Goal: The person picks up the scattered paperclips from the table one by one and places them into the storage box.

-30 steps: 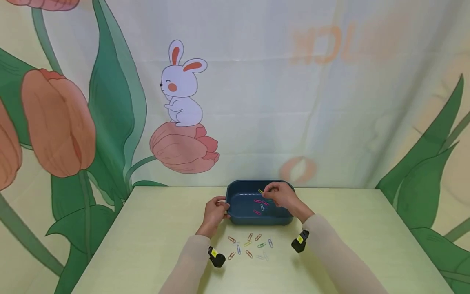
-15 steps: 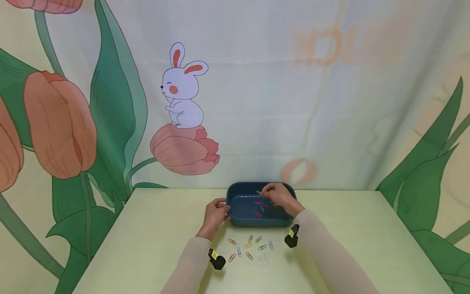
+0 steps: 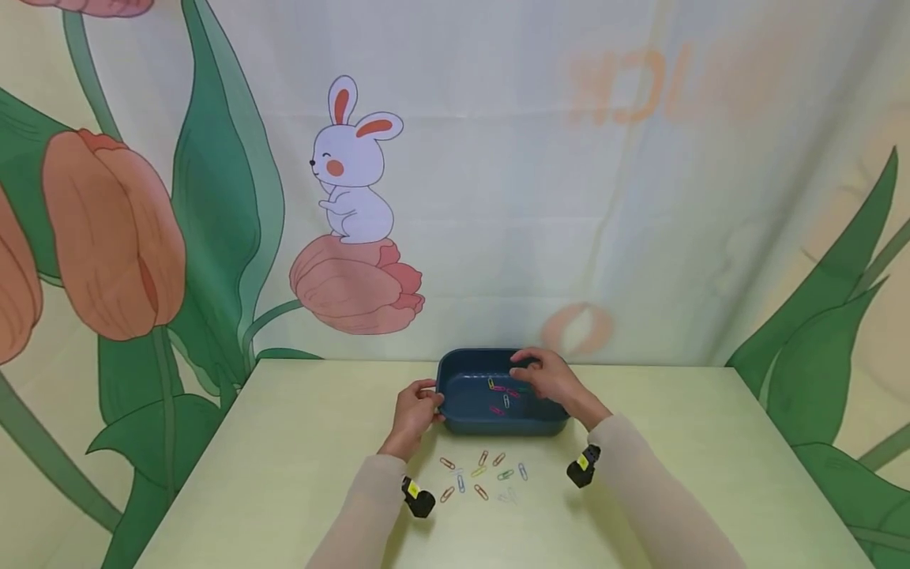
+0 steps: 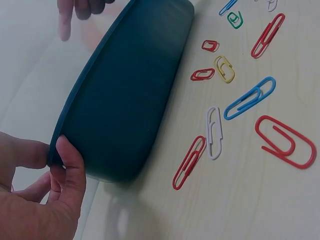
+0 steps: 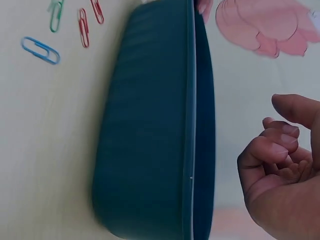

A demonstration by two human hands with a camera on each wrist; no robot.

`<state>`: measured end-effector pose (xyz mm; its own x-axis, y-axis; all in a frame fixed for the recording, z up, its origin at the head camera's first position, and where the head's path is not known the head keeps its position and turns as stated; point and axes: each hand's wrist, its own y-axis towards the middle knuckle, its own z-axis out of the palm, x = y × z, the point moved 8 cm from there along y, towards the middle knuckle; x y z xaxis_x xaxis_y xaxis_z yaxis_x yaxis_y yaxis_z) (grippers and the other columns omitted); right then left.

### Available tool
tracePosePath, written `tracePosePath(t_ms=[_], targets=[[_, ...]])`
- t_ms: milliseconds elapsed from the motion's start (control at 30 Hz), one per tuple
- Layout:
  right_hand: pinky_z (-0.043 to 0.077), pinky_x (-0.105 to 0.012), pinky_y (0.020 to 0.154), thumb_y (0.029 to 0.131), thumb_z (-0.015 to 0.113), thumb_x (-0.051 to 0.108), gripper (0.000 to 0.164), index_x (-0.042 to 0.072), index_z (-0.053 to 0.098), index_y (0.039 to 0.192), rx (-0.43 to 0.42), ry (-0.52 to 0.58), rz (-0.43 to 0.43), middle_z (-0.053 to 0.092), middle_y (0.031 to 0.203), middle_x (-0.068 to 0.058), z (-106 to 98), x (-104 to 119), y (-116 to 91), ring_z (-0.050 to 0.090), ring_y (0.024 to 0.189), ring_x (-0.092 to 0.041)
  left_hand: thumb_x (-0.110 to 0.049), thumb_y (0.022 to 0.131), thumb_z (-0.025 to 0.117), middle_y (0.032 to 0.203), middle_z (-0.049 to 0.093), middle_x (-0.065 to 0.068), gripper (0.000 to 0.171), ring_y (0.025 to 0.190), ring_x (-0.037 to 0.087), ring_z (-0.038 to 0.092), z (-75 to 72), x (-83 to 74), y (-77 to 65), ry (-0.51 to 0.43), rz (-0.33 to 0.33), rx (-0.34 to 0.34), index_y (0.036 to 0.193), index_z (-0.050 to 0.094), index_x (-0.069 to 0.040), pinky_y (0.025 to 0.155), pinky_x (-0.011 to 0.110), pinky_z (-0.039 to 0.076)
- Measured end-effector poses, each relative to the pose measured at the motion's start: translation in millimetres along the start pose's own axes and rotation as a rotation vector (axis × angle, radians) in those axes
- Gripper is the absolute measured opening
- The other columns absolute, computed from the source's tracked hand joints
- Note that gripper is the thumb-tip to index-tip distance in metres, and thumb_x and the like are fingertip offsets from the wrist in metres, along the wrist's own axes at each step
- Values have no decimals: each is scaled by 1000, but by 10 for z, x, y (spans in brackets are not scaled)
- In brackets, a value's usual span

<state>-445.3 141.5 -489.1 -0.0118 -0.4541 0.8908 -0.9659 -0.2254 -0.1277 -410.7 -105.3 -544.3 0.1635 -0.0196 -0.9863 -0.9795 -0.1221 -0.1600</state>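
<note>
A dark blue plastic bin (image 3: 501, 427) stands at the back of the table. My left hand (image 3: 415, 411) pinches its left rim, and the left wrist view shows the thumb (image 4: 70, 157) outside the wall. Above the right part of the bin hangs my right hand (image 3: 550, 379). In the right wrist view its thumb and forefinger are apart, the other fingers loosely curled, with nothing between them. Inside the bin lie a yellow paper clip (image 3: 490, 384), a white paper clip (image 3: 506, 401) and several pink paper clips (image 3: 497, 411). The right hand may hide others.
In front of the bin several loose paper clips are scattered on the pale table (image 3: 298, 458). Among them are a green paper clip (image 3: 505, 475), a blue paper clip (image 4: 250, 98) and a red paper clip (image 4: 286, 142). A printed curtain (image 3: 498, 197) hangs behind the table.
My right hand has let go of the yellow paper clip, which now lies on the bin's floor. The right hand has drawn back slightly to the right. My left hand stays on the rim.
</note>
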Motion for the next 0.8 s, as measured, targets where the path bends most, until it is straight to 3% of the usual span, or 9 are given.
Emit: tracePosePath(t_ms=[200,500,800], targets=[[33,-29,47,93,68,27,28,20,64,120,5,-17,-48,40,57,3,14,45,-290,33,45,-16,-3,94,57,93,51,7,36,77,20,58,-10,3,-5,1,-5,-6,130,56,1,69,33,59],[31,-27,47,90,71,31,26,19,68,113,54,-31,-105,42,59,3,141,8,-745,34,47,-14,-3,94,58,91,51,6,37,73,17,57,8,-4,-10,-3,-1,8,131,55,2,68,33,59],[28,-25,45,86,75,31,33,10,70,110,130,16,-32,42,59,4,365,-300,-1022,31,46,-13,-3,95,58,92,51,7,37,72,18,57,4,-11,-17,-4,2,12,131,55,1,72,39,59]])
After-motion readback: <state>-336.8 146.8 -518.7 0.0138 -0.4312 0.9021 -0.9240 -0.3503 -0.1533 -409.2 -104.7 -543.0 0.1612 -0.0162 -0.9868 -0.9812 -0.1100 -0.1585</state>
